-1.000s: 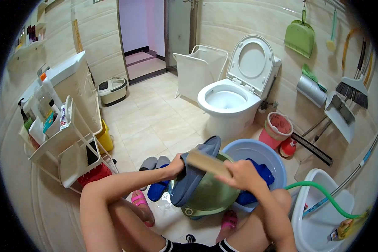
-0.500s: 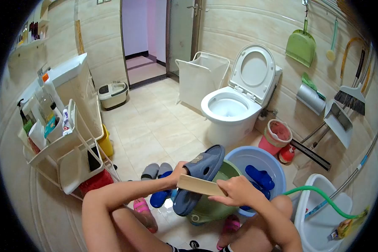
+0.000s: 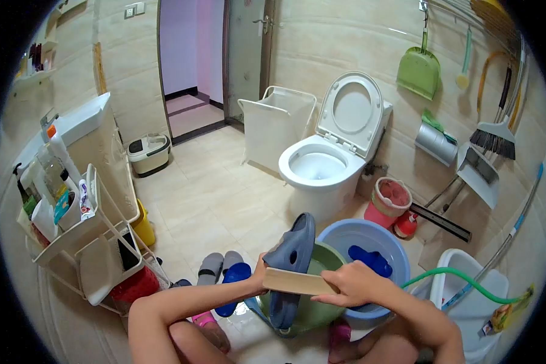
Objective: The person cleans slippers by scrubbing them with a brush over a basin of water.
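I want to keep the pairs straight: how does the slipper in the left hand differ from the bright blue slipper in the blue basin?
Colour: the held slipper is greyish blue; the basin slipper is bright blue.
Pose: the held slipper is steeply tilted in the left hand; the basin slipper lies in the blue basin.
Both are bluish slippers.
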Demonstrator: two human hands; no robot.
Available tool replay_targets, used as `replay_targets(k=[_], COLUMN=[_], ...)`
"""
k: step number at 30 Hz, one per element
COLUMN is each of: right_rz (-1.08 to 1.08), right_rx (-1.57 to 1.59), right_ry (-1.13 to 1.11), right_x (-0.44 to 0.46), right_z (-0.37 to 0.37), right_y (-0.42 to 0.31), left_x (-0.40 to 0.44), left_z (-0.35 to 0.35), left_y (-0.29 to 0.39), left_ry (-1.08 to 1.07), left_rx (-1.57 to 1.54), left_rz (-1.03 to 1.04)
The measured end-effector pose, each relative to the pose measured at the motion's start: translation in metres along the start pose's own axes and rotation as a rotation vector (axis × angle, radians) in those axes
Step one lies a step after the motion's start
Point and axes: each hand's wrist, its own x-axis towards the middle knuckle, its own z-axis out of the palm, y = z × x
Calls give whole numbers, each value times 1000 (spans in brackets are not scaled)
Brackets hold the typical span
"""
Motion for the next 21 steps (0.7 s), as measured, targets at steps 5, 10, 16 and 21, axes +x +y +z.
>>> replay_targets(k=[5,10,16,21], right_rz=[243,139,64,99], right_rx=[-160,-102,-181,-14], right_ry=[85,76,27,11], right_x=[-2,-7,4,7], right_z=[-12,-13,-26,-20], right_y=[26,21,36,41], left_x=[-13,-23,-31,-36], left_z=[3,11,17,29], left_y=[9,25,37,44], left_ry=[-58,-55,-84,48], left_rx=[15,-43,-134,0], left_rz=[5,50,92,210])
